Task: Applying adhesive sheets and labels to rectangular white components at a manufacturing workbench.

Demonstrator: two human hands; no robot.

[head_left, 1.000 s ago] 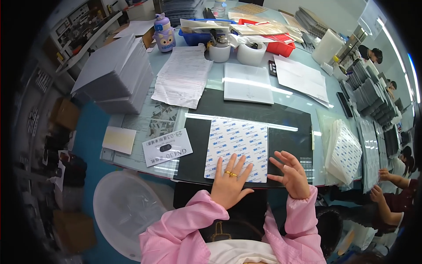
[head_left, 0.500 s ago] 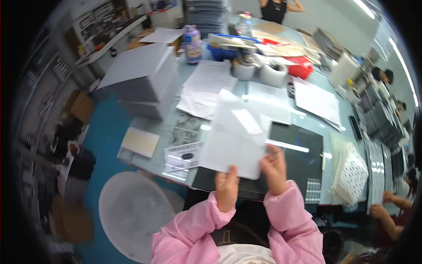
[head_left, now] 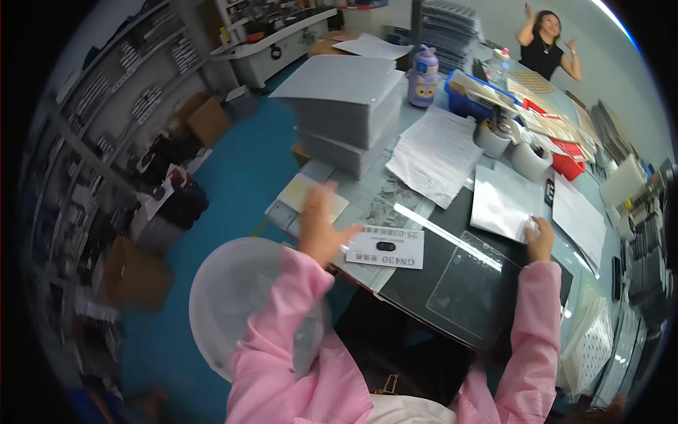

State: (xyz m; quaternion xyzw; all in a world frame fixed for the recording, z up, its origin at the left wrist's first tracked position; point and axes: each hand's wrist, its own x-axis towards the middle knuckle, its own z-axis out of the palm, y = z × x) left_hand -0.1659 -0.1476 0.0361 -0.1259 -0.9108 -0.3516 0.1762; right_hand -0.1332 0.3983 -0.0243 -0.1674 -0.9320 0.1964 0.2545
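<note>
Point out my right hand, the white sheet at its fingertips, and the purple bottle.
Right hand [head_left: 540, 242], head view: middle of the hand.
White sheet [head_left: 501, 201], head view: middle of its upper face.
Purple bottle [head_left: 424, 80], head view: middle of its body.

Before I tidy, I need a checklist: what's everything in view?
table: 1, pale blue, centre
mat: 1, black, table's near edge
film: 1, clear, on mat
card: 1, white, mat's left edge
sheets: uncountable, white, mat's far side
papers: uncountable, white, beyond card
pad: 1, yellowish, table's left corner
stack: 1, grey, beyond pad
bottle: 1, purple, beside stack
baskets: 2, blue and red, beyond papers
holders: 2, white, before baskets
bin: 1, translucent, beside table
cartons: at least 2, brown, left
shelf clutter: uncountable, mixed, left
coworker: 1, black top, beyond table
left hand: 1, bare, near card
right hand: 1, bare, at sheets' corner
</note>
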